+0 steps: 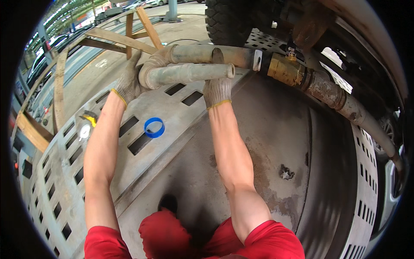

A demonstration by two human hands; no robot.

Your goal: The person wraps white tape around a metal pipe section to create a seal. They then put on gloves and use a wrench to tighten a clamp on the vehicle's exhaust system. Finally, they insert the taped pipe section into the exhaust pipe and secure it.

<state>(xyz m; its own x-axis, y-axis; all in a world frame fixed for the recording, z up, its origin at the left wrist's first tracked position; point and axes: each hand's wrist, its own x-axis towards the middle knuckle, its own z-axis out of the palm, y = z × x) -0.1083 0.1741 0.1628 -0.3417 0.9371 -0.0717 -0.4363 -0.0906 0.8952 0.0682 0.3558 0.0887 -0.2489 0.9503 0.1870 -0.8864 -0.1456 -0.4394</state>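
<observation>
Both my hands wear grey knit gloves with yellow cuffs. My left hand (128,81) grips the bent end of a dirty grey pipe (185,72), at the elbow on its left. My right hand (217,90) is wrapped around the same pipework from below, near the open end of the short lower branch. The upper pipe (202,54) runs right into a brass fitting (285,69), then into a rusty pipe (340,101) curving down to the right.
A blue ring of tape (154,127) lies on the slotted grey metal deck (64,181). A round gauge (85,131) lies further left. Wooden bars (125,39) stand behind the pipe. A big black tyre (226,19) and a vehicle underside are above.
</observation>
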